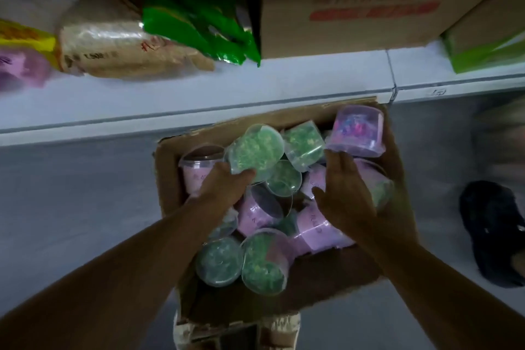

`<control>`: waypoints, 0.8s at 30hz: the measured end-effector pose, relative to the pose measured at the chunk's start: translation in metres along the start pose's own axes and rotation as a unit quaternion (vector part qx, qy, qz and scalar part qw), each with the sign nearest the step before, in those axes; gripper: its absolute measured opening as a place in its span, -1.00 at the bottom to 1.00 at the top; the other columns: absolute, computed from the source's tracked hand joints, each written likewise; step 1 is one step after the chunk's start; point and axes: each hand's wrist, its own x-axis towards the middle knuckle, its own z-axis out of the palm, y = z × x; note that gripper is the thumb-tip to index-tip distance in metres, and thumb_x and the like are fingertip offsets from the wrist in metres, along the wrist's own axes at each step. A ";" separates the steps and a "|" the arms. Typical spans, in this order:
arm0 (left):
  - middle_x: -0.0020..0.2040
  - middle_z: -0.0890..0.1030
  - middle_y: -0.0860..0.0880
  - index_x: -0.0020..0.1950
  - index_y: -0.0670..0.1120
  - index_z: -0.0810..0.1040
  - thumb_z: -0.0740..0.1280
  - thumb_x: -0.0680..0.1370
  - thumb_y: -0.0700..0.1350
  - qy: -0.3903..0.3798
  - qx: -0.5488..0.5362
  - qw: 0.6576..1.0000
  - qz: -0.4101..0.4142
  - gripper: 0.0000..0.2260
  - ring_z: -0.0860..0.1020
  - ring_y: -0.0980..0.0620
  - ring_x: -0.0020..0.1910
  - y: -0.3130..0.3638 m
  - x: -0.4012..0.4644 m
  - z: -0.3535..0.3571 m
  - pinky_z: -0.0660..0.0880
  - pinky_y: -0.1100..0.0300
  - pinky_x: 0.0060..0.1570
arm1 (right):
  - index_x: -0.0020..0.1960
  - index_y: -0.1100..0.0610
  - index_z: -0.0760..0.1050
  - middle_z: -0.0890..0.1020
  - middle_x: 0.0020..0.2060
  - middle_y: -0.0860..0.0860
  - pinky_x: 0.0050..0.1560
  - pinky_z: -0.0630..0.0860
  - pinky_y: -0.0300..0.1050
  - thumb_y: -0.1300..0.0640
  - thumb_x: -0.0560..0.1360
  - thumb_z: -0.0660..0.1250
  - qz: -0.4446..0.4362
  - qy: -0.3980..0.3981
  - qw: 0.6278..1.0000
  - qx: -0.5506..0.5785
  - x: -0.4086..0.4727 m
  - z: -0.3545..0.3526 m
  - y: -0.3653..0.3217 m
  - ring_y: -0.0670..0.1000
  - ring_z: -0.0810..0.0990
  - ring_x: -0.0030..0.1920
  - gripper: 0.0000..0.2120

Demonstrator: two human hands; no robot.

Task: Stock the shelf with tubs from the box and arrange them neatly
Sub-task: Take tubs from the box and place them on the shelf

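In the box (170,179), just below the shelf (199,94), our left hand (224,187) curls its grip round a green tub (255,150); our right hand (346,193) hovers spread over the pink ones. These tubs look light and slick (thin plastic, probably), so we hold the sides, not the lid.

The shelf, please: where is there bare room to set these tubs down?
The shelf is bare along its front edge, from the beige packet and green bag past the cardboard carton. Behind that strip goods crowd it; the box is packed.
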 end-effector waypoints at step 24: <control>0.19 0.57 -0.08 0.30 -0.11 0.43 0.46 -0.26 0.34 0.092 -0.103 0.989 -0.053 0.17 0.55 -0.12 0.14 -0.024 0.079 0.030 0.51 -0.02 0.16 | 0.32 0.31 0.34 0.49 0.11 0.31 -0.13 0.41 0.04 0.07 0.19 0.53 0.061 0.141 0.969 -0.193 0.066 0.076 -0.005 0.26 0.49 -0.05 -0.21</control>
